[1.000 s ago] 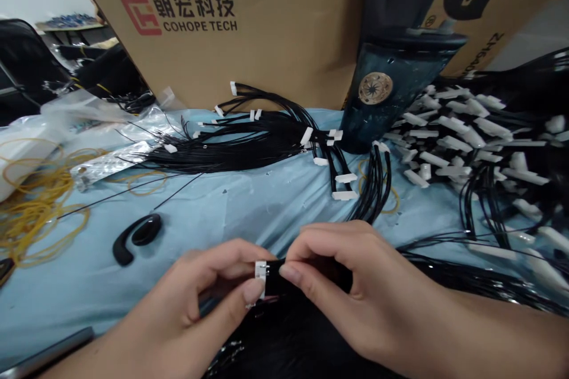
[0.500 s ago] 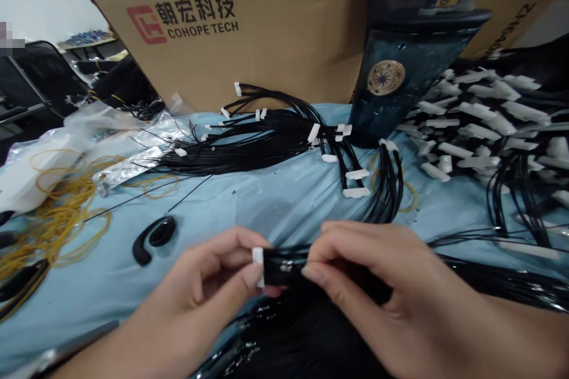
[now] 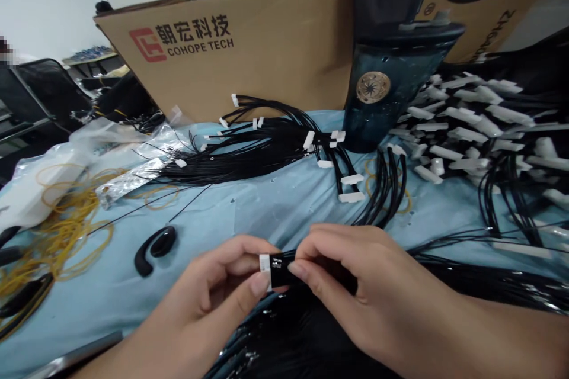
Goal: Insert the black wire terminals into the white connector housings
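Between thumb and fingers, my left hand (image 3: 222,284) pinches a small white connector (image 3: 265,269). Black wires (image 3: 281,275) run from the connector's right side. My right hand (image 3: 342,284) is closed in a pinch on a wire close to the connector; a shiny metal terminal (image 3: 276,262) shows between the hands. Whether that terminal is inside the connector I cannot tell. Below both hands lies a thick bundle of black wires (image 3: 306,331) with bare metal tips, partly hidden by my right hand.
Wires with white connectors (image 3: 253,142) lie before a cardboard box (image 3: 284,41). A blue tumbler (image 3: 386,95) stands at the back. Many white connectors (image 3: 471,124) are piled right. Yellow rubber bands (image 3: 66,225), a black earphone (image 3: 155,249) and a metal tool (image 3: 75,355) lie left.
My right hand has moved left, closer to the connector, and the metal terminal now sits nearer to it. My left hand still holds the connector. The view has shifted slightly.
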Demonstrator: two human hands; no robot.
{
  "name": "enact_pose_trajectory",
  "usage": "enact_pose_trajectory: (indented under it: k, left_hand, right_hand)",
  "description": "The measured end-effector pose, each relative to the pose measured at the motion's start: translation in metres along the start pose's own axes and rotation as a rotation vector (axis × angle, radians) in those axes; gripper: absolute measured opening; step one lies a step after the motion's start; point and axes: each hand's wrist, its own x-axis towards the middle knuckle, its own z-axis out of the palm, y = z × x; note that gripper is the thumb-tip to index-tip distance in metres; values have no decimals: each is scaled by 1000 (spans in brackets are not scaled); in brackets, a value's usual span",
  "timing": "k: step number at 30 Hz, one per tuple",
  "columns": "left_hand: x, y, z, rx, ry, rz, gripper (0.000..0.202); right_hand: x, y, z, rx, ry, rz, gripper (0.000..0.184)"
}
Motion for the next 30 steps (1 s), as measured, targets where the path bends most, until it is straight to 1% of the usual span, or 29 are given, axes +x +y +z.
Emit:
enact_pose_trajectory:
  k: [3,6,13,18,21,25,30]
  left_hand:
    - [1,-1,0,-6,-11,-20,24]
    - [3,0,1,-13,-16,-20,22]
    - [4,0,1,-44,-10,0,20]
    - [3,6,2,-11,0,25,18]
    - [4,6,3,10,38,28,18]
    - [3,6,4,78,91,38,21]
    - [3,6,4,120,86,37,23]
  right_hand:
    - [0,0,1,-8,-3,3,23]
    - [0,0,2,-13,-9,-5,23]
    - [2,1,1,0,-68,-19,23]
    - [0,-1,1,-7,-81,26,25]
    - [-1,-2,1,-17,-95,64,26]
    - [-1,-3,1,-16,-99,57,28]
    - [1,-3,-1,-5,-108,45,29]
